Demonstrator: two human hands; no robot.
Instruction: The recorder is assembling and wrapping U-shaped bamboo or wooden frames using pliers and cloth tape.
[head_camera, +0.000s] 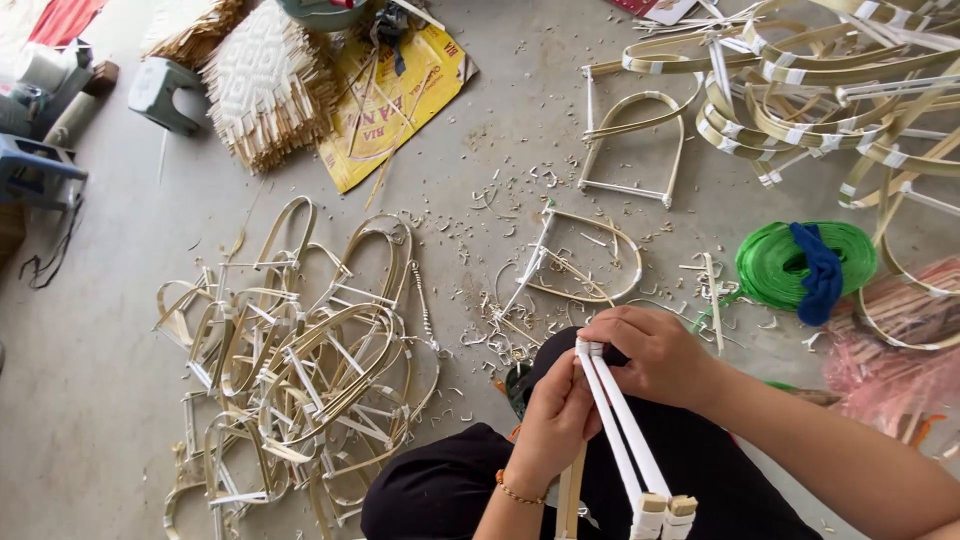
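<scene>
White strips (620, 430) pinched in both hands (610, 385), bamboo frame pile (300, 370) left, green tape roll (790, 262) right.

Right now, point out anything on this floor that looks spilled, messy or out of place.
Pale shavings and offcuts are scattered loose across the concrete floor ahead of the knees. On the left, bent cane frames lie tangled in a heap, not stacked. The left hand and right hand grip a white-wrapped strip pair, which looks intact.

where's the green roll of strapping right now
In the head view, the green roll lies on the floor at right, a blue cloth draped over it, just beyond the right hand.
</scene>
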